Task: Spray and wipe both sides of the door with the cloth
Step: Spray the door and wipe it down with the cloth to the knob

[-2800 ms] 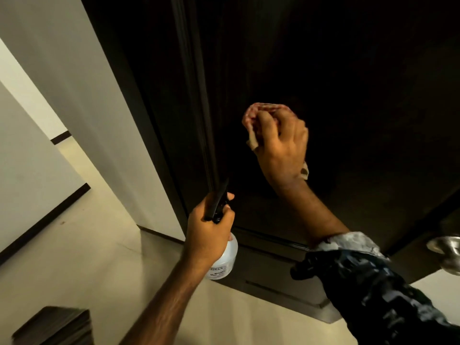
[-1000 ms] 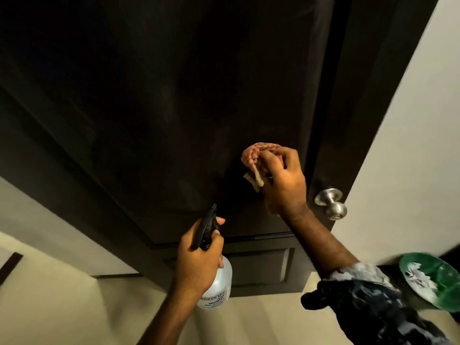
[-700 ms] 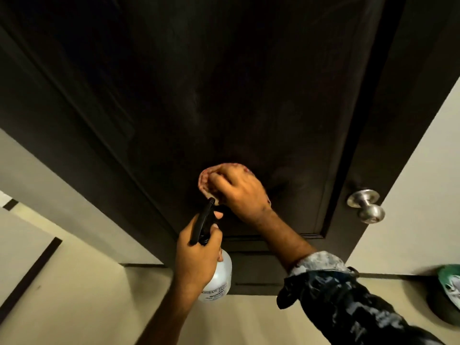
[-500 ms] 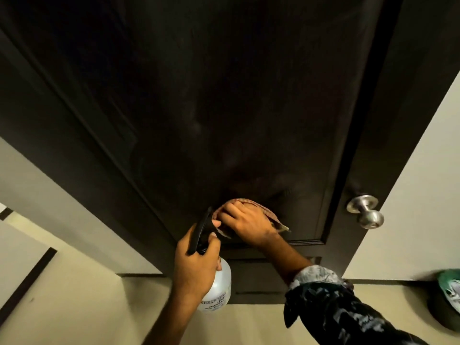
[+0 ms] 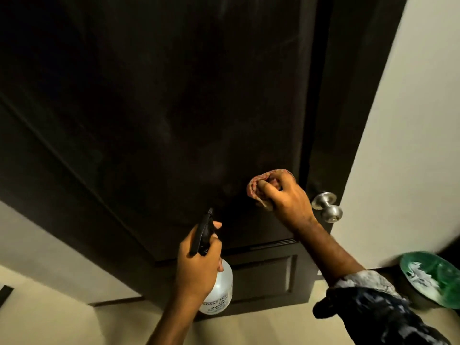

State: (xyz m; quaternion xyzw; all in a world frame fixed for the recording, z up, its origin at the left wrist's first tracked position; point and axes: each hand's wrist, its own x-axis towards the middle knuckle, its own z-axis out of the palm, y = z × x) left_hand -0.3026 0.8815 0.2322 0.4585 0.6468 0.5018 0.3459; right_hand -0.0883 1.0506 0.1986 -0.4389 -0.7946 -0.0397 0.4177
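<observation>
Half a second ago the right hand (image 5: 283, 197) pressed the cloth (image 5: 258, 186) low on the door (image 5: 174, 108) panel, just above the left hand (image 5: 198, 267); now it has swept right and up, the cloth bunched near the knob (image 5: 326, 206). The green bin (image 5: 431, 277) shows more fully again at the right.

cloth (image 5: 258, 185) against door (image 5: 149, 108), left of knob (image 5: 326, 206); bottle (image 5: 219, 290) below.
</observation>
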